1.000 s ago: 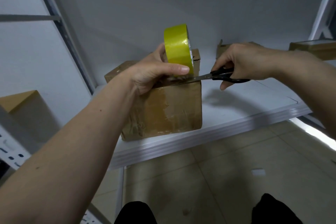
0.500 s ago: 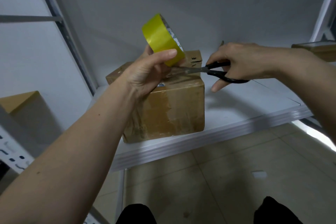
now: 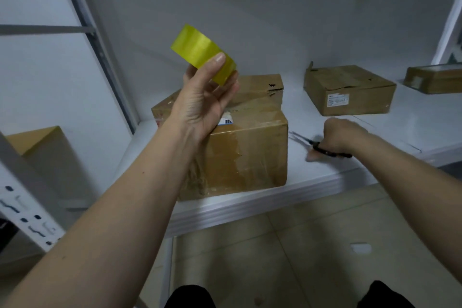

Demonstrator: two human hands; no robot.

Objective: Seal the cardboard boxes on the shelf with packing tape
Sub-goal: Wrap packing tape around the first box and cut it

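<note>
From the head view, the left hand (image 3: 205, 105) is raised with its grip pinched on the yellow tape roll (image 3: 203, 54), thumb across the roll's outer face and fingers curled behind it. Directly below and behind that grip sits the large cardboard box (image 3: 240, 147) on the white shelf (image 3: 312, 180), its top seam covered with glossy tape and its front face wrinkled with more tape. To the right of that box and lower than the left grip, the right hand (image 3: 337, 136) is down at the shelf surface, its fingers curled through the black handles of the scissors (image 3: 315, 145), whose blades point left toward the box and look blurred. Beyond the right hand's grip lies a flatter cardboard box (image 3: 350, 90) with a white label, and farther right a third box (image 3: 435, 80) at the frame edge.
</note>
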